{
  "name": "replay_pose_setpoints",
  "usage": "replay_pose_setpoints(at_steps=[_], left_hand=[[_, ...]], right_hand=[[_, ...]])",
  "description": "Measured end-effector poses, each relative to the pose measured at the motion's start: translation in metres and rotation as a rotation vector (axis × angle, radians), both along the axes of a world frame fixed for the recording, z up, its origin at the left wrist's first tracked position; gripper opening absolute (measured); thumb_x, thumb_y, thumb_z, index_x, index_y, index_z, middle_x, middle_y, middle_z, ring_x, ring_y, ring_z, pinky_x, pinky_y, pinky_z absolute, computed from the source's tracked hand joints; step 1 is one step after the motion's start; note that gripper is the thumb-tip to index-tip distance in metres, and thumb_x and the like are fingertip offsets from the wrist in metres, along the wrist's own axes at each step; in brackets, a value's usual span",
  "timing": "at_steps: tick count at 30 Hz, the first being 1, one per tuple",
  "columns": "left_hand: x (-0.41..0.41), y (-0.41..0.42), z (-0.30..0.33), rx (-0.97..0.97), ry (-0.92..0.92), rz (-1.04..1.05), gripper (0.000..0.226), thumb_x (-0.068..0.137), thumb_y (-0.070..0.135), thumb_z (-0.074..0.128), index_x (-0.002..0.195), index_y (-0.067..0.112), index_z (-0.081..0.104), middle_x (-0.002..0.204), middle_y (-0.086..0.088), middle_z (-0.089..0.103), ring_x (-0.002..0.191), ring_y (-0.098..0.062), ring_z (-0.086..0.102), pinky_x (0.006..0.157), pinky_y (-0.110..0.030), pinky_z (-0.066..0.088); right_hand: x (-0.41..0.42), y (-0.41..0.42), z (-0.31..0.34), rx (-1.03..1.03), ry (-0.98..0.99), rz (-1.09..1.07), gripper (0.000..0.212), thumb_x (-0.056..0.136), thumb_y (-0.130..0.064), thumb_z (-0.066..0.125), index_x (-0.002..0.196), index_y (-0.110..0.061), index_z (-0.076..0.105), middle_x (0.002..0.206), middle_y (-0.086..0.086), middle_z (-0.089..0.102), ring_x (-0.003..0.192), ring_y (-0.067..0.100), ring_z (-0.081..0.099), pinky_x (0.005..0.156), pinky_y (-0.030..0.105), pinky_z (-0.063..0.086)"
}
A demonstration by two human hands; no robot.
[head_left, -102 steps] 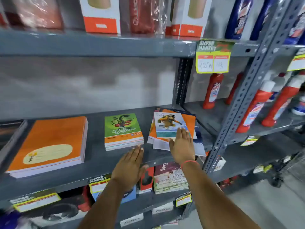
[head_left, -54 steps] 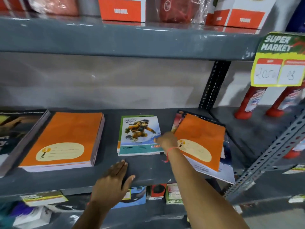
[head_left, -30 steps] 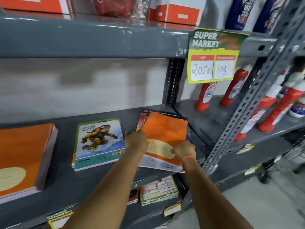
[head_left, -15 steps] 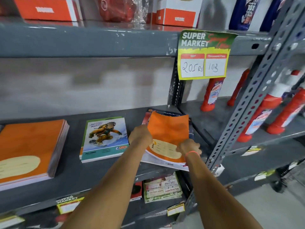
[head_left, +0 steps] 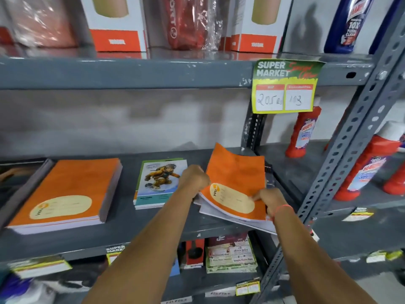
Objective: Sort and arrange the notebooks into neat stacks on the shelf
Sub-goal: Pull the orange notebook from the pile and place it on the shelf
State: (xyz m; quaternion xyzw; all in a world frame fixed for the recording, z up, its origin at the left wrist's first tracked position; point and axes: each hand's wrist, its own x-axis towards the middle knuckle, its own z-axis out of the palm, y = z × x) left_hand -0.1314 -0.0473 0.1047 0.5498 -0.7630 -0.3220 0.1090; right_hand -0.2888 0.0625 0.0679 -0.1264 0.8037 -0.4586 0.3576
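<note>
On the right of the grey shelf [head_left: 153,224] an orange notebook [head_left: 237,178] is tilted up off a loose pile of notebooks [head_left: 241,222]. My left hand [head_left: 195,178] grips its left edge and my right hand [head_left: 271,198] grips its lower right corner. A small stack topped by a cartoon-cover notebook [head_left: 161,181] lies in the middle of the shelf. A thick stack of orange notebooks [head_left: 68,191] lies further left.
Red cleaner bottles [head_left: 303,132] stand on the neighbouring shelf to the right, behind a perforated grey upright [head_left: 341,154]. A yellow price tag [head_left: 285,86] hangs from the upper shelf edge. Boxes [head_left: 116,23] stand above; more booklets [head_left: 232,255] lie on the shelf below.
Both hands have lifted the orange notebook's far edge higher off the right pile. Before that, my right hand laid the cartoon-cover notebook onto the middle stack.
</note>
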Motion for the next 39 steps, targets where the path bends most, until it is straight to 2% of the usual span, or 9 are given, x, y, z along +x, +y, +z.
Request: replay_pose_setpoints(at_steps=[5,9,11,14,16,22,29,34,39], left_hand=[[0.074,-0.026,0.022,-0.029,0.103,0.145,0.021,0.081,0.016,0.056,0.061,0.01,0.049,0.072,-0.007,0.056,0.075,-0.026,0.061,0.065,-0.03,0.047],[0.164,-0.048,0.032,-0.052,0.191,0.271,0.021,0.075,0.011,0.061,0.057,0.007,0.051,0.08,-0.021,0.064,0.089,-0.035,0.063,0.069,-0.036,0.047],[0.21,-0.058,0.03,-0.06,0.246,0.36,0.01,0.072,0.005,0.062,0.078,-0.003,0.06,0.101,-0.029,0.064,0.101,-0.04,0.06,0.081,-0.044,0.05],[0.282,-0.074,0.02,-0.051,0.297,0.452,0.006,0.073,0.002,0.064,0.077,-0.003,0.062,0.091,-0.024,0.065,0.095,-0.034,0.06,0.083,-0.041,0.048],[0.316,-0.079,0.013,-0.023,0.206,0.48,0.021,0.077,0.007,0.064,0.059,0.008,0.053,0.08,-0.018,0.059,0.089,-0.03,0.059,0.077,-0.037,0.045],[0.378,-0.09,-0.015,-0.058,-0.025,0.485,0.016,0.079,0.012,0.058,0.089,0.001,0.065,0.094,-0.017,0.067,0.086,-0.031,0.059,0.076,-0.037,0.048],[0.383,-0.094,-0.027,-0.114,-0.492,0.406,0.044,0.081,0.022,0.052,0.124,0.017,0.047,0.137,-0.013,0.038,0.127,-0.035,0.032,0.098,-0.051,0.035],[0.343,-0.09,-0.013,-0.292,-0.6,0.346,0.047,0.08,0.017,0.049,0.127,0.017,0.045,0.141,-0.013,0.035,0.129,-0.033,0.029,0.101,-0.051,0.03],[0.248,-0.062,-0.013,-0.555,-0.402,0.077,0.034,0.087,0.025,0.047,0.118,0.014,0.052,0.126,-0.013,0.049,0.116,-0.034,0.043,0.088,-0.043,0.04]], right_hand=[[0.051,-0.054,0.022,-0.142,0.088,0.153,0.041,0.064,0.005,0.071,0.104,0.011,0.062,0.111,0.027,0.066,0.102,0.039,0.063,0.094,0.052,0.049],[0.128,-0.092,0.034,-0.244,0.075,0.273,0.018,0.066,0.005,0.07,0.083,0.0,0.065,0.097,0.021,0.068,0.089,0.033,0.066,0.086,0.041,0.055],[0.172,-0.108,0.038,-0.3,0.084,0.342,0.013,0.067,0.007,0.068,0.072,-0.004,0.065,0.085,0.021,0.067,0.075,0.029,0.064,0.073,0.029,0.057],[0.237,-0.131,0.039,-0.31,0.103,0.458,0.024,0.069,0.003,0.069,0.093,0.008,0.068,0.101,0.026,0.069,0.091,0.035,0.066,0.089,0.045,0.053],[0.27,-0.141,0.035,-0.276,0.117,0.511,0.022,0.072,-0.002,0.069,0.093,0.005,0.066,0.101,0.021,0.067,0.093,0.03,0.064,0.089,0.04,0.052],[0.335,-0.162,0.005,-0.134,0.294,0.624,0.02,0.076,-0.015,0.071,0.075,-0.011,0.052,0.082,0.005,0.058,0.073,0.021,0.056,0.065,0.026,0.041],[0.342,-0.158,-0.007,0.109,0.668,0.644,0.069,0.074,-0.038,0.072,0.129,-0.013,0.039,0.13,0.015,0.048,0.117,0.035,0.052,0.095,0.045,0.049],[0.323,-0.142,-0.001,-0.05,0.764,0.505,0.044,0.086,-0.041,0.056,0.12,-0.015,0.046,0.123,0.011,0.055,0.112,0.03,0.056,0.082,0.038,0.049],[0.248,-0.114,0.016,-0.088,0.854,0.256,0.031,0.092,-0.026,0.044,0.114,-0.007,0.054,0.119,0.018,0.06,0.105,0.036,0.058,0.08,0.038,0.048]])
